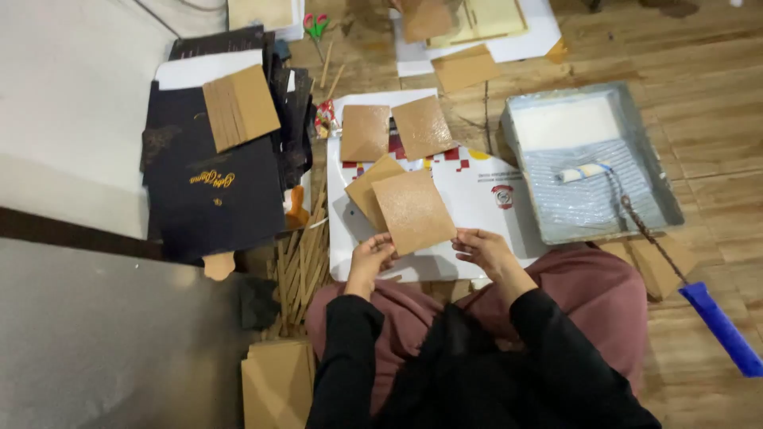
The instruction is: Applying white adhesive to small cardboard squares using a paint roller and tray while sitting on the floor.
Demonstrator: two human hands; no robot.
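Hands meet at the near edge of a brown cardboard square [413, 211], which lies tilted on a white printed sheet [485, 199] spread over the wooden floor [715, 119]. The square has no real long axis; it is turned so that one corner points toward the person's lap and the opposite corner points away, up toward the far end of the sheet. The left hand [370, 256] sits at the square's near left edge with fingers curled against it, and the right hand [485, 248] touches the near right corner with its fingertips; how firmly either grip pinches the card cannot be told. The square therefore reaches away from both hands, lying just beyond and between them.

A second cardboard piece [367, 191] peeks out from under the square on its left side. Two more brown squares [397, 131] rest side by side at the far edge of the sheet, touching each other.

Right of the sheet, a grey paint tray [592, 159] holds white liquid at its far end, and a small roller [584, 171] lies in it with its blue handle [723, 326] stretching toward the near right. Left of the sheet lies a stack of dark printed boards [207, 191] with a corrugated cardboard piece [240, 107] on top, and thin wooden sticks [302, 262] lie between that stack and the sheet.
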